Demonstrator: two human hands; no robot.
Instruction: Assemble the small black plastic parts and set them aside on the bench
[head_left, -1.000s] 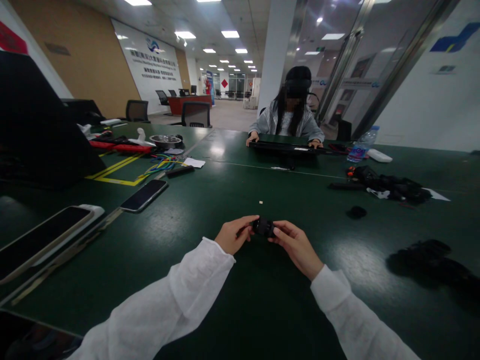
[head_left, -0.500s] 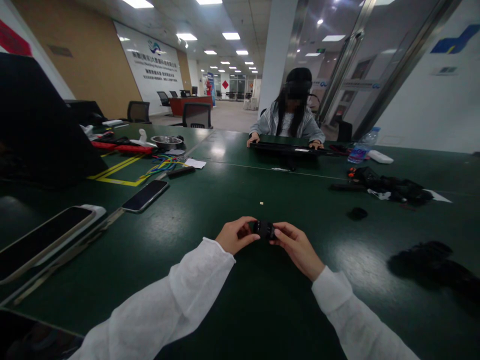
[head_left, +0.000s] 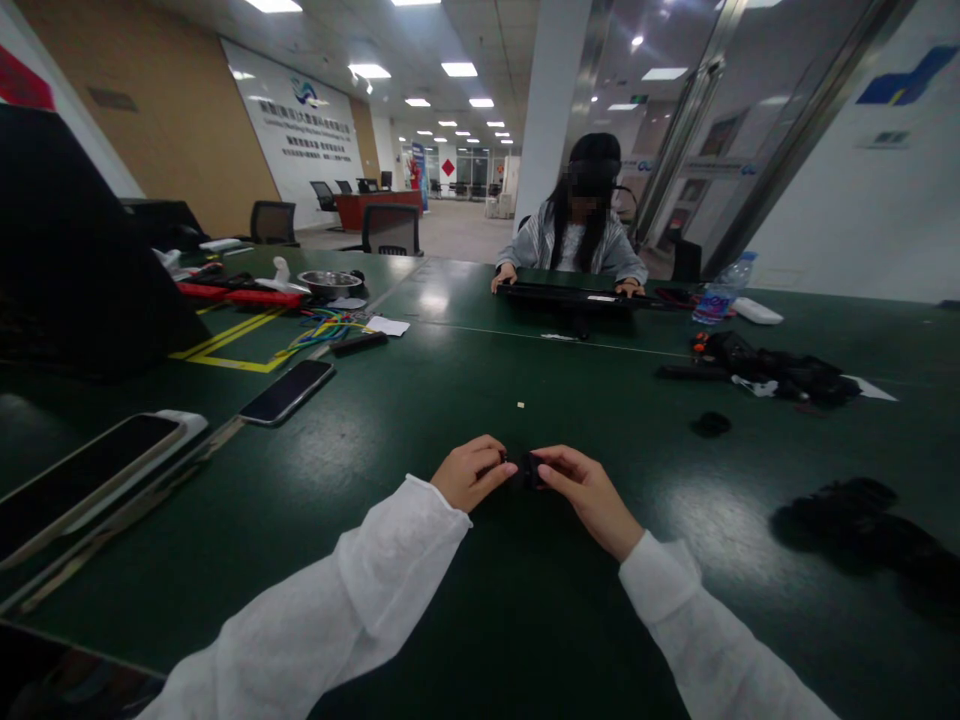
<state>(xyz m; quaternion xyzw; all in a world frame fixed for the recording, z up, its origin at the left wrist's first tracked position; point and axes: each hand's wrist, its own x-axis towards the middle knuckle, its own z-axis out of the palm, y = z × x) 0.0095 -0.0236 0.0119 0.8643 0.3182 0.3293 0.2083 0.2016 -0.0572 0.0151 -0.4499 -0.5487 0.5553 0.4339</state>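
My right hand (head_left: 589, 492) pinches a small black part (head_left: 533, 469) between thumb and fingers, just above the dark green table (head_left: 420, 400). Close on its left is my left hand (head_left: 472, 474), its thumb and fingertips drawn together. A dark spot shows at those fingertips, too small and shaded to name. Dark space separates the two hands. Beyond them a tiny pale chip (head_left: 520, 405) lies on the table.
Two phones, one dark (head_left: 288, 392) and one pale-edged (head_left: 94, 480), lie left. Black gear (head_left: 776, 368), a round black piece (head_left: 711, 424) and a blurred black object (head_left: 855, 515) lie right. Opposite, a person (head_left: 577, 225) holds a black panel (head_left: 574, 296). A bottle (head_left: 724, 290) stands far right.
The black thing that both hands held has turned or come apart; a gap now shows between my hands. My left fingers have closed further, and the right keeps the black part.
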